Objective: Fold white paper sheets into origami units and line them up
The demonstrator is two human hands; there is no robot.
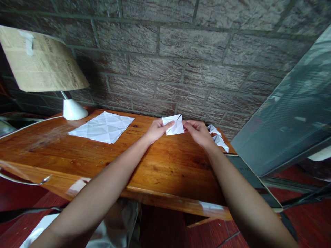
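Both my hands meet at the far side of a glossy wooden table (165, 165), holding a small folded white paper piece (175, 125) just above its top. My left hand (156, 130) pinches the piece's left edge with thumb and fingers closed. My right hand (198, 132) grips its right edge, fingers curled. The folded piece shows a pointed flap and a crease across its middle.
A creased, unfolded white sheet (102, 127) lies flat at the left rear. A white-based lamp (73, 109) with a newspaper shade (38, 62) stands behind it. More folded white pieces (218, 137) sit right of my right hand. A brick wall backs the table; a glass panel (292, 113) leans at right.
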